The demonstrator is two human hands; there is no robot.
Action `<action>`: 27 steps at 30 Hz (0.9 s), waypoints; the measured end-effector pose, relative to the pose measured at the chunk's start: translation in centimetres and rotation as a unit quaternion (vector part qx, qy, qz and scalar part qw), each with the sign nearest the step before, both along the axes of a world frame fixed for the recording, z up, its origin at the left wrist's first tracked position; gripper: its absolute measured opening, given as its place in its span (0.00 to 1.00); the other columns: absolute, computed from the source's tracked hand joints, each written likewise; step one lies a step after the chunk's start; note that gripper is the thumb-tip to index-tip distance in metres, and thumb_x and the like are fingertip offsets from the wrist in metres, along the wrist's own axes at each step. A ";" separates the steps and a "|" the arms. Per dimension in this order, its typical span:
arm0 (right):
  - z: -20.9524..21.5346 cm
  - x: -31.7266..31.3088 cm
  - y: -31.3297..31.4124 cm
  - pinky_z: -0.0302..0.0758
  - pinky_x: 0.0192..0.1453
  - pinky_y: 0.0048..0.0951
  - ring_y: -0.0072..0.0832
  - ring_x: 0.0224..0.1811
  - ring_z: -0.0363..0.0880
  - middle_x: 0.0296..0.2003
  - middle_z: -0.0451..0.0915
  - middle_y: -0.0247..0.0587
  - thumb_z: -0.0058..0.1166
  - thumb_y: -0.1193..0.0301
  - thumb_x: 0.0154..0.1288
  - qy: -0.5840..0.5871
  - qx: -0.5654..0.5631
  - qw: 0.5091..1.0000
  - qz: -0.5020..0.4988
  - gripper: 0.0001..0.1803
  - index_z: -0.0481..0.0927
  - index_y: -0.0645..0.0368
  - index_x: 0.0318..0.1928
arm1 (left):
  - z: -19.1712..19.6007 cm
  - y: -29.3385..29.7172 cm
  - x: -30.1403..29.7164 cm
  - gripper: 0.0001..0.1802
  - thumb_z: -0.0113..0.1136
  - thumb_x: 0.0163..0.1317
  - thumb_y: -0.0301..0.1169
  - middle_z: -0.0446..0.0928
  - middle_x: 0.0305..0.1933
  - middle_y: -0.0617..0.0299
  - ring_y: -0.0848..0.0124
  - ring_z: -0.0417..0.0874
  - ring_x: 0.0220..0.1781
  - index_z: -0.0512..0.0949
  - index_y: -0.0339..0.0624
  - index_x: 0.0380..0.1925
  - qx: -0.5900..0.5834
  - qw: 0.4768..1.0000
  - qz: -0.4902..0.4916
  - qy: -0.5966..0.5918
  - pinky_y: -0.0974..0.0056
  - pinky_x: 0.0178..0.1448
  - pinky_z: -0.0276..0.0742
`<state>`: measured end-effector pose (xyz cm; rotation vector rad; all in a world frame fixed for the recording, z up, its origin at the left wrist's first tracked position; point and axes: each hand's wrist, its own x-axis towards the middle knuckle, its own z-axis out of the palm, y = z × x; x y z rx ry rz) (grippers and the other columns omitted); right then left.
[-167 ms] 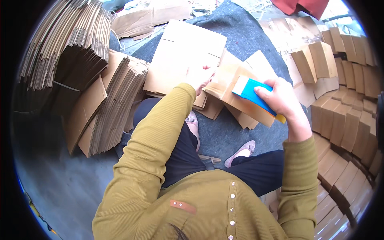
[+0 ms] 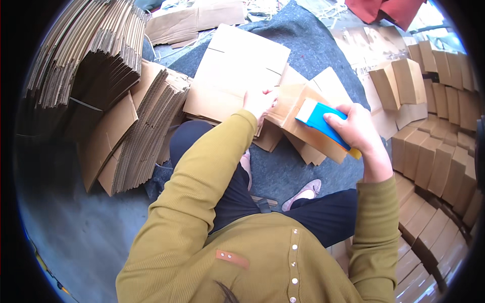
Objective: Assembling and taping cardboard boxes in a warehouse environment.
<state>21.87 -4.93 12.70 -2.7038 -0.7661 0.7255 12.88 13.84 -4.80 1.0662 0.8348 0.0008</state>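
Note:
Just right of centre a small brown cardboard box [image 2: 325, 142] lies tilted over other flattened cardboard. My right hand [image 2: 353, 126] is closed around a blue tape dispenser [image 2: 323, 120] with a pale end and a yellow tip, held against the box's upper side. At the box's left end is my left hand [image 2: 261, 104], its fingers curled; what they pinch, if anything, is hidden. Behind my left hand lies a large flat cardboard sheet [image 2: 237, 65], brightly lit, on top of other pieces.
Tall bundles of flattened cartons [image 2: 144, 129] stand on the left. Rows of closed brown boxes [image 2: 439, 161] are stacked along the right. A dark grey cloth [image 2: 303, 30] covers the floor ahead, and a red item [image 2: 386, 11] lies at the far right.
The view has shifted slightly. My left hand stays at the box's left end with its fingers curled, and my right hand keeps its hold on the tape dispenser.

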 end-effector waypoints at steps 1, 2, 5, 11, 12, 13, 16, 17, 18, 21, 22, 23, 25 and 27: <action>0.1 -0.1 0.4 0.80 0.45 0.36 0.37 0.36 0.87 0.32 0.85 0.54 0.60 0.58 0.60 0.004 -0.003 1.000 0.000 0.22 0.85 0.65 0.45 | -0.9 -0.3 -0.1 0.07 0.62 0.61 0.26 0.73 0.20 0.70 0.79 0.71 0.21 0.78 0.43 0.23 0.022 1.000 0.016 -0.011 0.72 0.25 0.65; 0.2 -0.2 0.6 0.80 0.45 0.36 0.36 0.35 0.87 0.31 0.85 0.54 0.60 0.59 0.60 0.007 -0.009 1.000 -0.001 0.22 0.85 0.66 0.46 | -2.0 -0.8 -0.2 0.07 0.64 0.60 0.28 0.79 0.22 0.65 0.75 0.77 0.24 0.83 0.39 0.25 0.080 0.997 0.001 -0.009 0.68 0.31 0.73; 0.2 0.1 0.4 0.80 0.44 0.35 0.34 0.34 0.87 0.30 0.86 0.53 0.60 0.60 0.61 0.029 0.003 0.999 -0.014 0.22 0.84 0.67 0.46 | -2.0 -3.3 0.1 0.08 0.67 0.61 0.30 0.83 0.29 0.64 0.77 0.79 0.30 0.86 0.36 0.33 0.183 0.982 0.043 -0.014 0.69 0.37 0.75; -0.6 0.3 -0.3 0.80 0.43 0.34 0.32 0.34 0.86 0.30 0.86 0.52 0.59 0.61 0.61 -0.003 -0.010 1.000 0.014 0.21 0.84 0.68 0.45 | -2.8 -4.4 -0.2 0.08 0.67 0.61 0.29 0.84 0.32 0.63 0.75 0.81 0.33 0.86 0.34 0.34 0.189 0.980 0.060 -0.010 0.68 0.40 0.77; -0.5 0.2 -0.2 0.80 0.43 0.34 0.32 0.34 0.86 0.30 0.86 0.52 0.59 0.61 0.61 -0.004 -0.011 1.000 0.018 0.21 0.84 0.68 0.45 | -3.2 -4.6 -0.2 0.08 0.67 0.61 0.28 0.85 0.33 0.63 0.75 0.81 0.34 0.86 0.34 0.36 0.145 0.986 0.078 -0.020 0.68 0.41 0.77; -0.3 0.1 -0.1 0.80 0.43 0.34 0.32 0.34 0.86 0.30 0.86 0.52 0.59 0.61 0.61 0.001 -0.015 1.000 0.013 0.21 0.84 0.68 0.45 | -3.8 -4.8 -0.1 0.08 0.67 0.61 0.28 0.85 0.33 0.63 0.75 0.81 0.34 0.86 0.34 0.36 0.143 0.986 0.081 -0.021 0.68 0.41 0.77; -0.4 -0.1 0.1 0.80 0.43 0.34 0.32 0.34 0.86 0.30 0.86 0.52 0.59 0.61 0.61 -0.003 -0.021 1.000 0.003 0.21 0.84 0.68 0.45 | -5.7 -5.0 0.1 0.10 0.68 0.59 0.26 0.84 0.34 0.62 0.75 0.82 0.36 0.85 0.34 0.39 0.023 0.987 0.147 -0.060 0.68 0.44 0.77; -0.4 -0.2 0.4 0.80 0.44 0.34 0.32 0.34 0.86 0.31 0.86 0.52 0.60 0.60 0.61 -0.012 -0.021 1.000 -0.003 0.21 0.85 0.68 0.45 | -6.3 -4.8 0.2 0.15 0.71 0.55 0.26 0.83 0.37 0.57 0.71 0.82 0.39 0.83 0.36 0.44 0.027 0.991 0.120 -0.060 0.65 0.47 0.78; 0.0 -0.2 0.8 0.80 0.44 0.34 0.32 0.34 0.86 0.31 0.86 0.52 0.60 0.60 0.61 -0.012 -0.022 1.000 0.001 0.21 0.85 0.68 0.45 | -6.9 -4.5 0.1 0.22 0.73 0.51 0.27 0.82 0.40 0.52 0.66 0.82 0.42 0.81 0.38 0.48 0.033 0.993 0.093 -0.059 0.61 0.51 0.78; 1.1 -0.5 2.8 0.80 0.50 0.39 0.44 0.40 0.87 0.34 0.85 0.57 0.60 0.56 0.59 0.048 -0.054 0.997 -0.029 0.23 0.86 0.62 0.44 | -8.0 -3.9 -0.1 0.23 0.70 0.53 0.25 0.77 0.52 0.48 0.59 0.79 0.52 0.76 0.37 0.50 0.176 0.943 0.179 0.217 0.57 0.57 0.75; 1.2 -0.4 2.2 0.80 0.49 0.39 0.44 0.39 0.87 0.33 0.85 0.57 0.60 0.56 0.59 0.034 -0.060 0.997 -0.030 0.23 0.86 0.63 0.45 | -6.6 -4.2 0.4 0.23 0.63 0.60 0.25 0.72 0.59 0.45 0.52 0.74 0.60 0.72 0.36 0.55 0.140 0.920 0.206 0.303 0.54 0.61 0.72; 1.3 -0.4 1.9 0.81 0.48 0.39 0.43 0.38 0.87 0.33 0.85 0.57 0.60 0.56 0.59 0.024 -0.064 0.997 -0.028 0.23 0.86 0.63 0.45 | -5.0 -4.3 0.2 0.23 0.63 0.60 0.25 0.72 0.59 0.45 0.52 0.74 0.60 0.72 0.36 0.55 0.134 0.922 0.203 0.301 0.54 0.61 0.72; 1.3 -0.1 1.4 0.81 0.48 0.38 0.43 0.38 0.87 0.33 0.85 0.58 0.60 0.56 0.60 0.033 -0.062 0.997 -0.029 0.23 0.86 0.63 0.45 | -1.1 -3.9 -1.3 0.21 0.55 0.66 0.27 0.74 0.56 0.44 0.51 0.75 0.58 0.71 0.37 0.59 0.290 0.943 0.163 -0.020 0.55 0.62 0.72; 1.3 0.0 1.5 0.81 0.48 0.38 0.43 0.38 0.87 0.33 0.85 0.57 0.60 0.56 0.60 0.048 -0.053 0.997 -0.034 0.23 0.86 0.63 0.46 | 2.8 -4.3 -3.5 0.22 0.48 0.72 0.32 0.72 0.62 0.43 0.50 0.72 0.65 0.69 0.36 0.63 0.241 0.959 -0.012 -0.146 0.56 0.67 0.69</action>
